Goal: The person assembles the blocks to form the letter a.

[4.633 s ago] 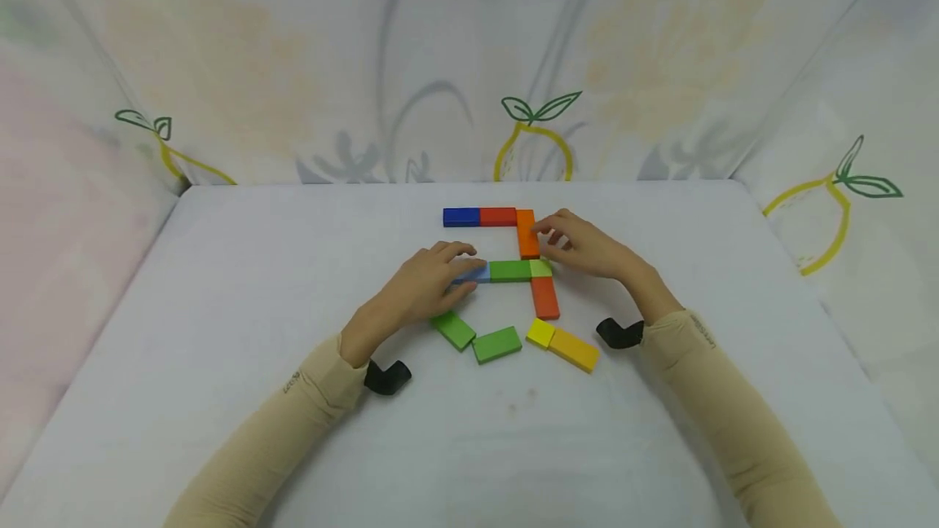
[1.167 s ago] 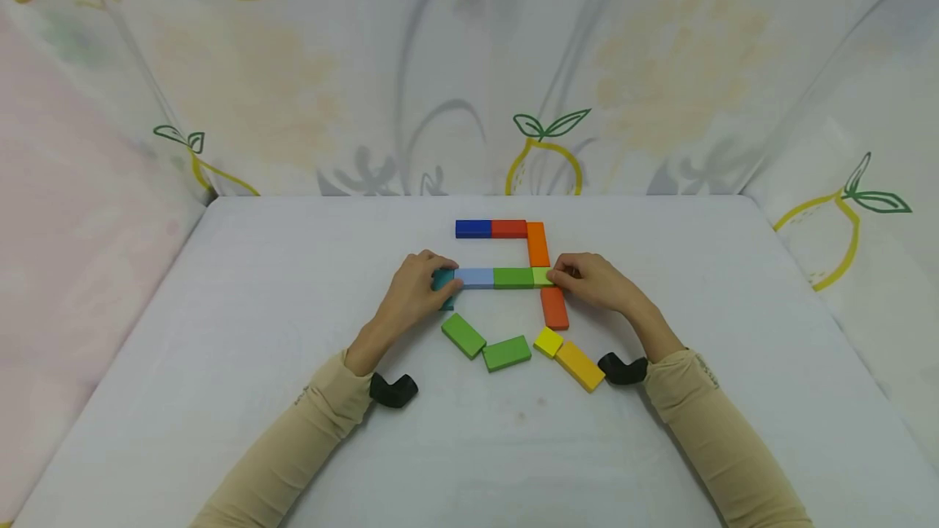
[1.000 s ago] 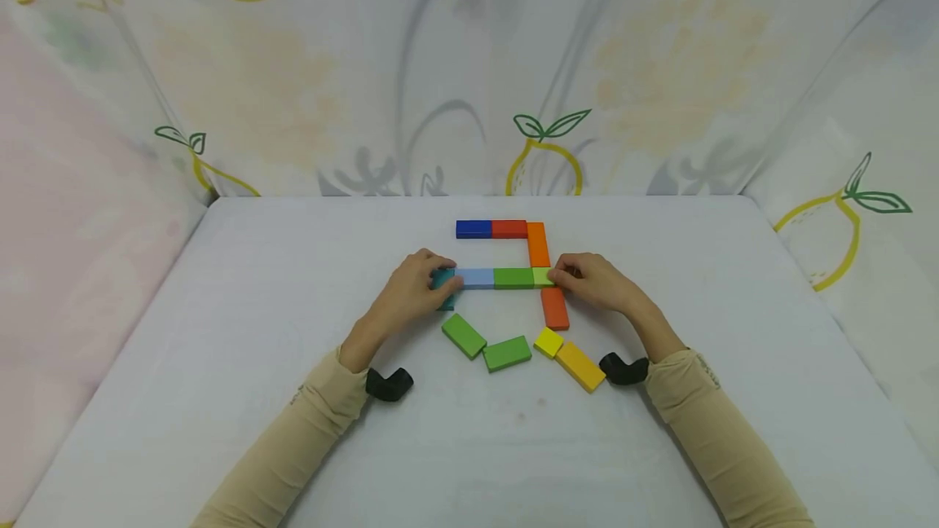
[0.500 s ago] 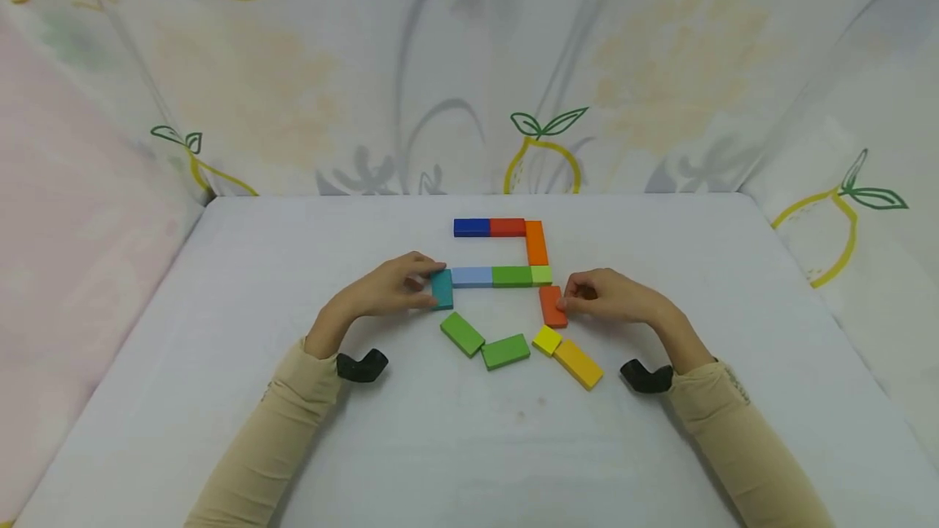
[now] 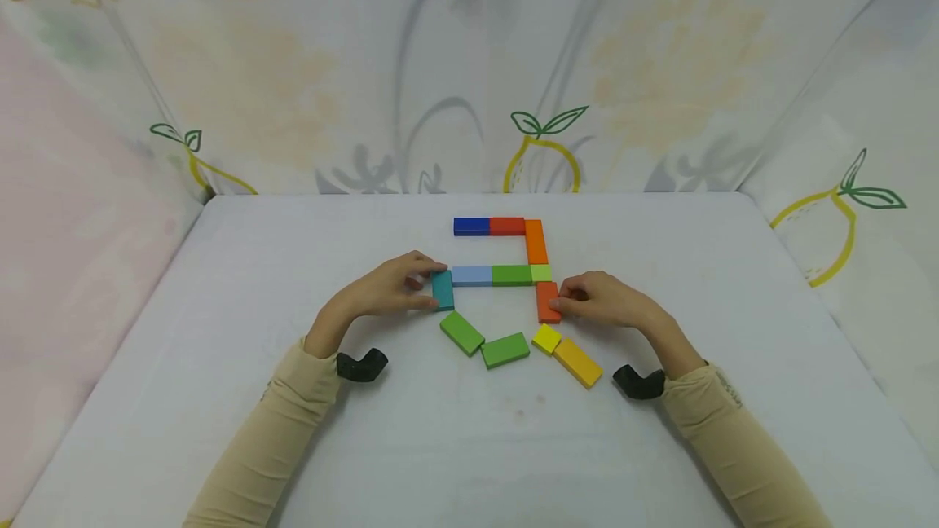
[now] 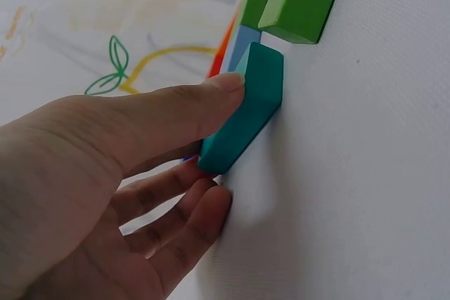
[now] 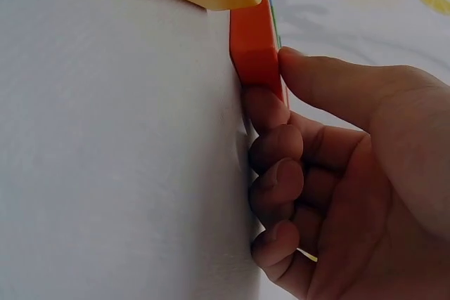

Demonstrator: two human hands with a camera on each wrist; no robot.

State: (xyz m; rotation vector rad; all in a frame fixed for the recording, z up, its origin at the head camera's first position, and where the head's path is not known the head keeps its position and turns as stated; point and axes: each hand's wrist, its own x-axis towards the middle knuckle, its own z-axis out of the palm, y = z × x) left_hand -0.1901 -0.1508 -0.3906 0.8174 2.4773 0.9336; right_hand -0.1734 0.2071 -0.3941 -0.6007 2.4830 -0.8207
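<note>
My left hand (image 5: 385, 288) pinches a teal block (image 5: 443, 290) between thumb and fingers, at the left end of a row of blocks. In the left wrist view the thumb lies along the teal block (image 6: 256, 96), with fingertips at its far end. My right hand (image 5: 609, 300) holds a red-orange block (image 5: 547, 301), thumb on top and curled index finger at its side. That block stands just below a small light green block (image 5: 540, 273). The right wrist view shows the red-orange block (image 7: 253, 43) low on the cloth. A light blue block (image 5: 472, 276) and a green block (image 5: 511, 275) complete the row.
Above the row are a dark blue block (image 5: 472, 226), a red block (image 5: 507, 226) and an orange block (image 5: 536, 242). Below it lie two tilted green blocks, one (image 5: 462, 333) left of the other (image 5: 505, 350), a small yellow block (image 5: 546, 339) and a yellow-orange block (image 5: 578, 363).
My right hand has gone from the orange block to the light green one, then to the red-orange block, which has shifted left and straightened. My left hand has moved from the light blue block to the teal one.
</note>
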